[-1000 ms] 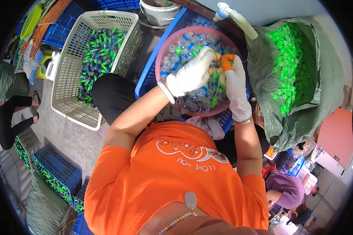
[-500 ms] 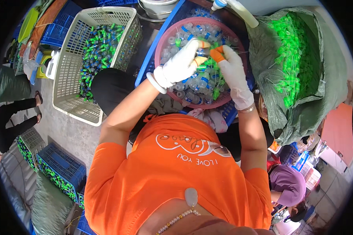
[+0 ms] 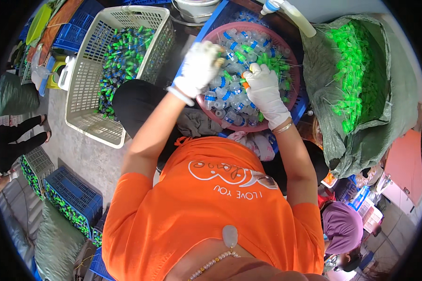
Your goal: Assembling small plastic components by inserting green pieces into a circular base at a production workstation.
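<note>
A pink round basin (image 3: pixel 293 77) is heaped with small clear plastic bottles (image 3: pixel 232 100) banded in blue, with bright green caps with thin stems (image 3: pixel 273 61) among them. My right hand (image 3: pixel 268 92), white-gloved with orange finger covers, reaches into this heap from the near right. Its fingers are curled together; what they hold, if anything, is hidden. My left hand (image 3: pixel 198 69), also gloved, is over the basin's left rim, smeared by motion. Its fingers look bent, but their grip cannot be made out.
A pale crate (image 3: pixel 86 122) with capped green-and-blue bottles stands left, beside my knee. On the right an open dark-green sack (image 3: pixel 309 61) holds more green caps. The basin rests in a blue crate (image 3: pixel 192 49). Filled crates (image 3: pixel 75 187) stand lower left; a person in purple (image 3: pixel 344 225) is lower right.
Both hands were together over the basin and have parted. My left hand has swung left to the rim, while my right hand has moved slightly left and lower onto the bottles.
</note>
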Motion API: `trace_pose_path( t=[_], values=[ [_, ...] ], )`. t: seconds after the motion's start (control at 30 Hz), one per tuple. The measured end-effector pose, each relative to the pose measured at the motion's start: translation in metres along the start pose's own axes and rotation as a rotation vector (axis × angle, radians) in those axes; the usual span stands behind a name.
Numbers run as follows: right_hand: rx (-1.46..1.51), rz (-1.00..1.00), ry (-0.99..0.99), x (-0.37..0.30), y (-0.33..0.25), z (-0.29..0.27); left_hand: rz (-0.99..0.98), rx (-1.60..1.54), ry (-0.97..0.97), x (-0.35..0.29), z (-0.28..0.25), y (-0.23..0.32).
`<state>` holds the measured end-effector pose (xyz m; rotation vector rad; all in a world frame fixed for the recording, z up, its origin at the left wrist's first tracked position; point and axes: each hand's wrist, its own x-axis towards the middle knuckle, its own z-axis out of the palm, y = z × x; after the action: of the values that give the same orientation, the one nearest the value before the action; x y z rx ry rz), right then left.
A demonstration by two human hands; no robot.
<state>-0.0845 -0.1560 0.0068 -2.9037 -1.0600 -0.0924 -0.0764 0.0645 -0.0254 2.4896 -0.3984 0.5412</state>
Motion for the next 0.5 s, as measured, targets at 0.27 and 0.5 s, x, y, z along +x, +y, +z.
trace_pose_path(
  t=[0.27, 0.5],
  values=[
    [-0.006, 0.033, 0.038, -0.011, 0.005, -0.037, -0.142, 0.308, -0.165, 0.019, 0.048, 0.036],
    [0.390, 0.209, 0.398, -0.014, 0.029, -0.072, -0.289, -1.097, 0.050, 0.041, 0.043, 0.025]
  ],
)
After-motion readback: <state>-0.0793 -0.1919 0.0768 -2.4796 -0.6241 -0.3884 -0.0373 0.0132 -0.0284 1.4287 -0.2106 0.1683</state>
